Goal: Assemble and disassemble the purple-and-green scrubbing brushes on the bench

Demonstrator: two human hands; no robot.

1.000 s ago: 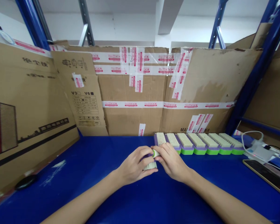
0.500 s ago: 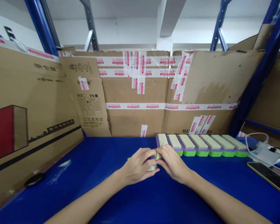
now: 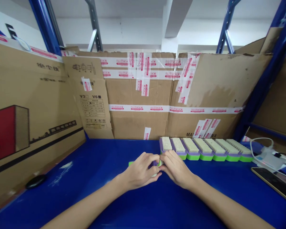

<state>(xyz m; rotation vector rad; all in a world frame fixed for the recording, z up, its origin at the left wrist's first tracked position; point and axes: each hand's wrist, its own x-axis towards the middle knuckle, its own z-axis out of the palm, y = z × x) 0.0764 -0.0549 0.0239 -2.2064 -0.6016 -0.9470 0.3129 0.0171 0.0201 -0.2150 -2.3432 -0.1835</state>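
Observation:
Over the middle of the blue table, my left hand (image 3: 140, 171) is closed round a scrub brush (image 3: 154, 164) with a purple and green body. Its pale bristles show below the fingers, and a green end sticks out at the left. My right hand (image 3: 177, 168) pinches the brush's right end, where a small white and green part (image 3: 160, 163) shows between the fingertips. Whether that part is separate from the brush I cannot tell. The fingers of both hands meet and hide most of the brush.
Several similar brushes (image 3: 191, 145) stand bristles up in a row at the back right. A phone (image 3: 274, 181) and a white charger with cables (image 3: 271, 156) lie at the right. Cardboard walls (image 3: 138, 122) close the back and left. A black round object (image 3: 35, 182) lies at the left.
The hands stay together at nearly the same spot. The brush has tilted slightly, with less of its bristles and more of its green left end showing. The camera view has shifted a little.

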